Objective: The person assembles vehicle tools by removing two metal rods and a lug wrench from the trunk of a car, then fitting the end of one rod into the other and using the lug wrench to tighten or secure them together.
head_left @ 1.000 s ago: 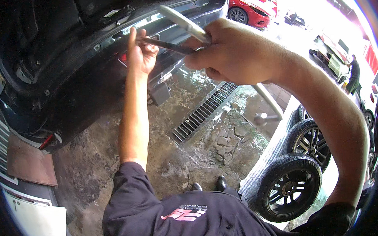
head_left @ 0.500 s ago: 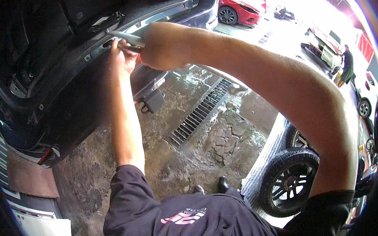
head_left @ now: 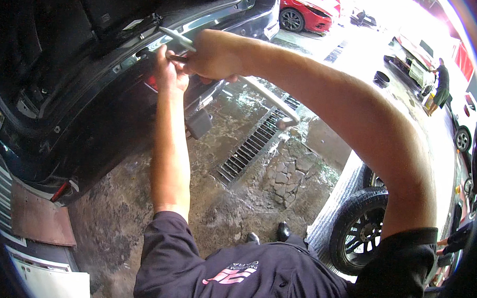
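Observation:
My right hand [head_left: 216,55] is closed in a fist around a long silver metal rod [head_left: 266,91] with a bent, curved end low on the right. Its other end reaches past my fist toward the edge of the dark car's open trunk [head_left: 106,79]. A short dark bar [head_left: 177,58] runs between my fist and my left hand [head_left: 171,74]. My left fingers are curled at that bar's end, close to the trunk edge; the thumb points up. Whether the dark bar joins the silver rod is hidden by my right hand.
A black wheel [head_left: 358,229] lies on silvery sheeting to my right. A drain grate [head_left: 249,149] crosses the wet, cracked floor. A red car [head_left: 306,13] stands far ahead; a person [head_left: 442,83] bends by another car at far right. A brown board [head_left: 43,215] lies at left.
Both hands and the dark bar have shifted slightly right in the picture. The rod's bent end shows more plainly, and its front tip sits farther right and higher.

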{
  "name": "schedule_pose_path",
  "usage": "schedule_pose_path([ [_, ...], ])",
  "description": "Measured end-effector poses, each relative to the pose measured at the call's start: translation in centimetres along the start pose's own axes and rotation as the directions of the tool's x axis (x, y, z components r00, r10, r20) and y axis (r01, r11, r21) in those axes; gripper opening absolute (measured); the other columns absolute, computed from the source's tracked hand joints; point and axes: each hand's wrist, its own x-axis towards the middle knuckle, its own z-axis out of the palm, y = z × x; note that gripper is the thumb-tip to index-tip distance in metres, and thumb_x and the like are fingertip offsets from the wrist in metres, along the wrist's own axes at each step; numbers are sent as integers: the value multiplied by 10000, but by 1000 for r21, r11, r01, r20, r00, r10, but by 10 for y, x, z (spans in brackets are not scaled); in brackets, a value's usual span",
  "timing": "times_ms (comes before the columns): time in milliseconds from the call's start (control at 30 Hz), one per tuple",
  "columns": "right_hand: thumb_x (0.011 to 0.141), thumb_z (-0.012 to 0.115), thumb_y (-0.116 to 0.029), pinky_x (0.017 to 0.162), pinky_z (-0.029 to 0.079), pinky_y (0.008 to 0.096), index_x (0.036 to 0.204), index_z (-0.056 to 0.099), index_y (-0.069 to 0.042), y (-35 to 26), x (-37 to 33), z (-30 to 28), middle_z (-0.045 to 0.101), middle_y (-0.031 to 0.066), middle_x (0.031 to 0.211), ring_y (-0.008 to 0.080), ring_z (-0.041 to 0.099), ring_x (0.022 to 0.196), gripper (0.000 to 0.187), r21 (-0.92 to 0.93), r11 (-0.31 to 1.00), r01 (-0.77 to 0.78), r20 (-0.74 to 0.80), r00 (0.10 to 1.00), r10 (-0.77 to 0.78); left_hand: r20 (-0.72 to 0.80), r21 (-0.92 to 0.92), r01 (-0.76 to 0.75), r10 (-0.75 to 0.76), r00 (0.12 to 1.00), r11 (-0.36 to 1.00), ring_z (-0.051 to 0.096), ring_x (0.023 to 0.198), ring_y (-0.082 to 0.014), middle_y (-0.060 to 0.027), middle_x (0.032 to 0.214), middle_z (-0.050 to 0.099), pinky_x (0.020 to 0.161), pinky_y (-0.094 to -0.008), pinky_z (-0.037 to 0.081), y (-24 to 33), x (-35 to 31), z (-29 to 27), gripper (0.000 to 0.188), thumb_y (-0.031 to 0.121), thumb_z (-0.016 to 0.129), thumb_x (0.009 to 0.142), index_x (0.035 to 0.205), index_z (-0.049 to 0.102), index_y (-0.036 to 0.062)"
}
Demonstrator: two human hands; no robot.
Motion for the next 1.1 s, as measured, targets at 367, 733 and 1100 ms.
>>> schedule_pose_path([
  [367, 897, 623, -275, 433, 451, 316, 819, 679, 8, -5, -28, -17, 559, 55, 570, 155, 572, 470, 299, 279, 952, -125, 13, 992, 126, -27, 336, 160, -160, 987, 928, 510, 414, -142, 10, 530, 454, 374, -284, 415, 23, -23, 7, 345, 388, 582, 936, 699, 496, 153],
  [733, 877, 643, -259, 404, 418, 266, 746, 627, -34, 19, -21, -17, 560, 20, 581, 105, 537, 468, 261, 448, 894, 9, 131, 989, -75, 217, 830, -242, 108, 970, 503, 610, 611, -143, -36, 769, 629, 579, -315, 529, 67, -18, -47, 299, 339, 578, 976, 1006, 631, 46],
  [1100, 866, 659, -288, 422, 415, 288, 770, 662, -4, 17, -4, -9, 581, 39, 564, 125, 550, 462, 300, 593, 801, -76, 124, 992, 2, 519, 644, -378, 17, 855, -665, 637, 1075, -381, -237, 1148, 658, 934, -447, 504, 101, 81, -51, 444, 318, 700, 860, 1174, 632, 11],
])
